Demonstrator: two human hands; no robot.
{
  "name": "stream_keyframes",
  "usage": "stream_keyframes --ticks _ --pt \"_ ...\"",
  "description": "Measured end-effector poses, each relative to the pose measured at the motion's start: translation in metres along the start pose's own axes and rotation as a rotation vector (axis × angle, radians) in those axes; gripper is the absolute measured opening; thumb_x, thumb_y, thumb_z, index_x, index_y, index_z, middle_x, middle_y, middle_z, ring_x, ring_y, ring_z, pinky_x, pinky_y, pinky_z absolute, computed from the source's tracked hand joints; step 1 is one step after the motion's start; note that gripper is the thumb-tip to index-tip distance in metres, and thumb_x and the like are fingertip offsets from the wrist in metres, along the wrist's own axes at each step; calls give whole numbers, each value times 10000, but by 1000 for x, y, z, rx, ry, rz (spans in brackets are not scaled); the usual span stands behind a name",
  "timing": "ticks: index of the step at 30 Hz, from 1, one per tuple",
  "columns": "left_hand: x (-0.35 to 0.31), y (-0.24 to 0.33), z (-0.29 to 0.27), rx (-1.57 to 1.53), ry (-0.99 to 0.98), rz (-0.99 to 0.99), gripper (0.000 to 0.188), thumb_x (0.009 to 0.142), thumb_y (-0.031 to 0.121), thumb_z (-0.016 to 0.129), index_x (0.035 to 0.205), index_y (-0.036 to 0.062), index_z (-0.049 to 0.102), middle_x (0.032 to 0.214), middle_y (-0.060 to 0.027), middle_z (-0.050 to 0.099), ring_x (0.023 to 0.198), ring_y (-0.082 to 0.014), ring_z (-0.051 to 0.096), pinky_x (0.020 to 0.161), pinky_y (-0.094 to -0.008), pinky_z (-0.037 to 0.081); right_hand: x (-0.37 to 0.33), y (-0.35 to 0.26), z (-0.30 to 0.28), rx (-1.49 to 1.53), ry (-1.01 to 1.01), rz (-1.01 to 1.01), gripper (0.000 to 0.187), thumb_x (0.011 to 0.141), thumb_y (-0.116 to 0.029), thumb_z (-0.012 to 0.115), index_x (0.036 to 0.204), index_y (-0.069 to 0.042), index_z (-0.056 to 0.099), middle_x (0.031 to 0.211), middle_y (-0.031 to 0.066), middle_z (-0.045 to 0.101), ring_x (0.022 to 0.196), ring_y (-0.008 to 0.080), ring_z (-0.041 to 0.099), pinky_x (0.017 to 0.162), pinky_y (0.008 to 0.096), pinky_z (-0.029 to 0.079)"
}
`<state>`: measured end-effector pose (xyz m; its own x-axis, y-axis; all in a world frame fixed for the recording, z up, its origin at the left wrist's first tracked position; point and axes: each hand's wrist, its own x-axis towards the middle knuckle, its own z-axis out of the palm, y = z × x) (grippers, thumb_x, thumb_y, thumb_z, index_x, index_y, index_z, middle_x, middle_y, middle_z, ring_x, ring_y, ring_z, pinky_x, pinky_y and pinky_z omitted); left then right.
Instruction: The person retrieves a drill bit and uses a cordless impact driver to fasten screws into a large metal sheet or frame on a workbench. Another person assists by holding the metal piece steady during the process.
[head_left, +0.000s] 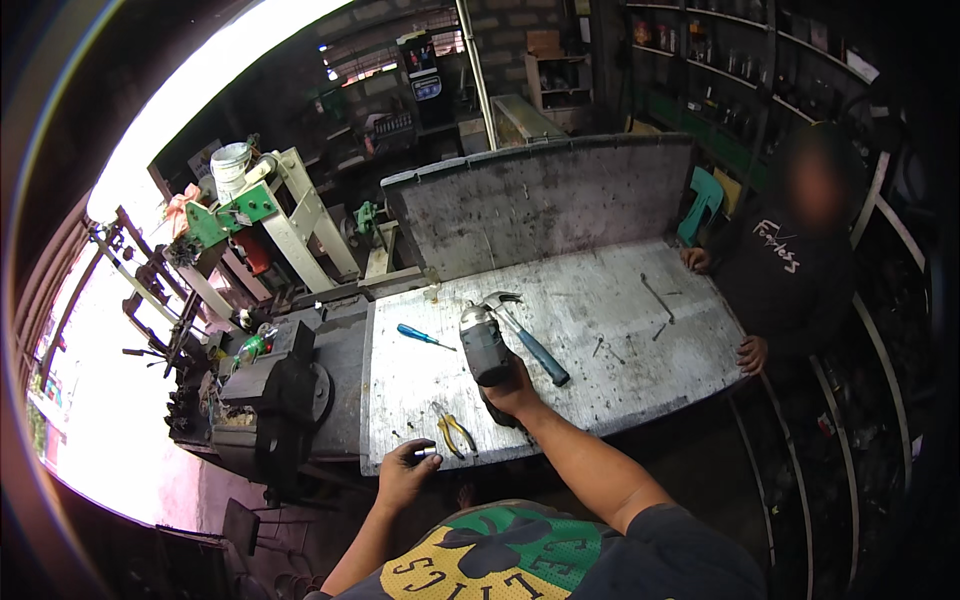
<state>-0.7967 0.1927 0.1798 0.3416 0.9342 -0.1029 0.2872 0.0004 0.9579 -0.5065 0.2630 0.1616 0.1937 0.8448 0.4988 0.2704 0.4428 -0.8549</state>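
My right hand (517, 392) is wrapped round the grip of a black power tool with a silver nose, an impact wrench (485, 352), held over the metal-topped workbench (610, 290). Close to the bench's front edge, my left hand (400, 478) pinches a small shiny metal socket (427, 452). Beside that hand lie yellow-handled pliers (457, 436). A claw hammer (535, 348) rests just right of the impact wrench, its head partly behind the tool. To the left lies a blue screwdriver (418, 334).
A long wrench (657, 297) and several small metal pieces (608, 348) lie on the right half. Another person (800, 250) stands at the right end, hands at the bench edge. A bench vise (290, 390) stands left; an upright metal panel (550, 205) borders the back.
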Motion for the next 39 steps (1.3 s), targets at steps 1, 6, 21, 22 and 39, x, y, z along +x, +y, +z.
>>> stream_keyframes --ticks 1,6,21,22,39 --pt "3 1 1 -18 -15 -14 343 964 126 788 1252 -37 700 946 -92 755 833 -123 704 749 -277 570 2 -2 2 23 30 -29 317 842 -23 731 1157 -52 704 1055 99 769 966 238 735 867 376 589" --pt "27 2 -8 -258 -65 -19 314 1049 164 682 1287 -36 644 964 -116 729 825 -162 712 778 -309 591 9 -13 -4 -198 65 -20 221 906 -111 744 1114 -42 709 1076 136 751 967 329 716 845 406 581" --pt "116 31 -16 -308 -311 47 352 1026 148 722 1292 -66 636 984 -102 727 866 -143 683 795 -303 571 -30 -49 -17 -393 85 -211 217 930 -121 745 1125 -28 765 1107 141 774 1042 323 727 957 447 556" --pt "119 32 -11 -297 -310 73 357 1023 143 726 1297 -66 633 985 -101 728 874 -142 681 804 -302 570 -29 -50 -16 -351 60 -141 212 934 -120 744 1126 -31 765 1109 140 774 1042 318 728 956 446 557" --pt "47 79 -7 -341 -377 184 341 1084 307 646 1221 -6 661 906 -65 733 862 -128 686 789 -299 556 -79 -106 -45 -30 -487 -299 469 941 -90 750 1398 -35 661 1360 124 715 1234 288 693 1070 428 514"
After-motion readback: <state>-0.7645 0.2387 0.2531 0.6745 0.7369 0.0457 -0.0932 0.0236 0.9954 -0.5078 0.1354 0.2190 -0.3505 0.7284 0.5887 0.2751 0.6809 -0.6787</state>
